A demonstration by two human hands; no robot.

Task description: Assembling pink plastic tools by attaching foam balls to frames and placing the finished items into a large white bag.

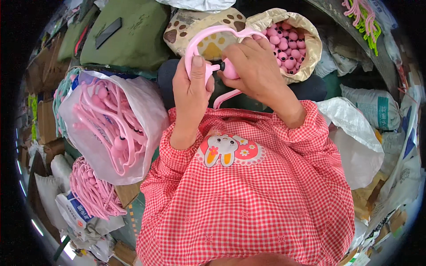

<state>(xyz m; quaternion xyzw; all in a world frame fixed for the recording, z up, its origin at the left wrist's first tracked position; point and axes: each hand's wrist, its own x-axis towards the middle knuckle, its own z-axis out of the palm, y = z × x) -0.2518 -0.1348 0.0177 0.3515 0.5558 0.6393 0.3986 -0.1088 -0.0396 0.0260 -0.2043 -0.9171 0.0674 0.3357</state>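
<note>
My left hand point(191, 86) is closed round a curved pink plastic tube point(217, 29), its thumb pressed along the tube. A thin end of the tube points at a pink ball point(230, 70) with a black fitting point(222, 66); whether tip and fitting touch, I cannot tell. My right hand point(257, 64) grips that ball, its fingers also close to the tube's upper loop. Below the hands, another stretch of pink tube point(227, 97) hangs over my lap. Behind my right hand stands an open tan bag point(313, 53) full of similar pink balls point(290, 48) with black spots.
At my left an open white sack point(153, 146) holds pink tubes with balls on them. Below it lies a bundle of pink cords point(93, 190). A paw-print cushion point(177, 33) and a green cloth bundle point(126, 35) are ahead. A white sack point(355, 146) sits at my right.
</note>
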